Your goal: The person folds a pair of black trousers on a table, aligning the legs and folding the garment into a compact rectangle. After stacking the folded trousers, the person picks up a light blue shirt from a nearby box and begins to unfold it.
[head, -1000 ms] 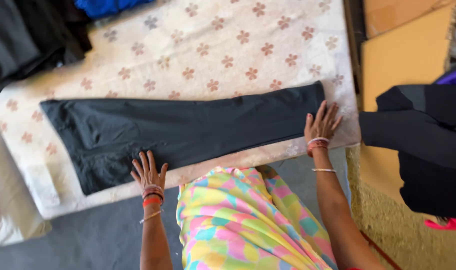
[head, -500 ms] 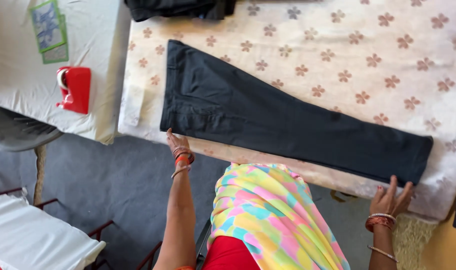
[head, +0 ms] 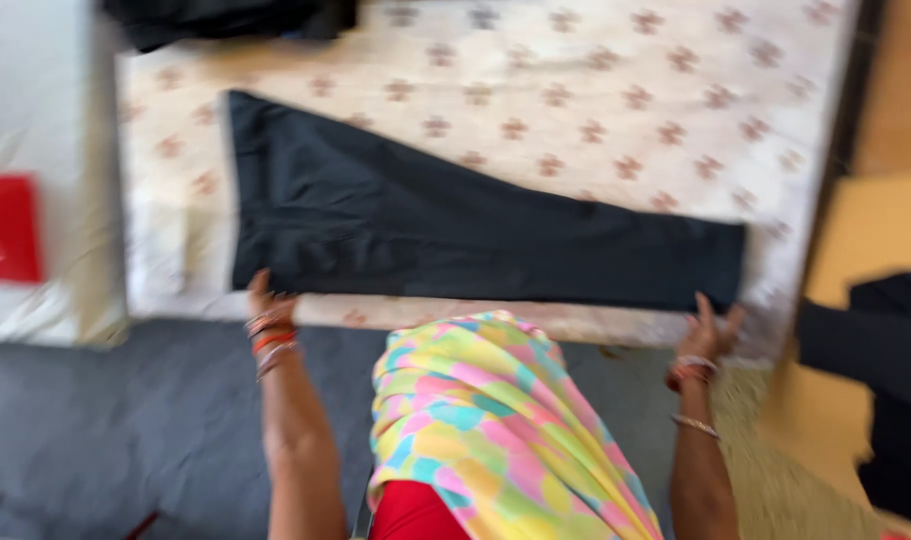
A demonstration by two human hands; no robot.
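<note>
I see my left hand [head: 263, 300] at the waist end of folded dark trousers [head: 445, 225] and my right hand [head: 710, 328] at the hem, on a flowered sheet [head: 625, 90].

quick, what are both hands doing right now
Left hand: open, fingers on the waist end of the dark trousers.
Right hand: open, at the trousers' hem end.

Dark trousers [head: 455, 225] lie flat on the flower-printed padded table [head: 675, 90].

Matt black cloth trousers [head: 455, 225], smooth and flat, soft printed cotton sheet [head: 675, 90] with faded flowers, bright patterned cloth scarf [head: 495, 420], glossy red plastic thing [head: 5, 225], dull grey floor [head: 105, 430], coarse woven mat [head: 785, 470]
</note>
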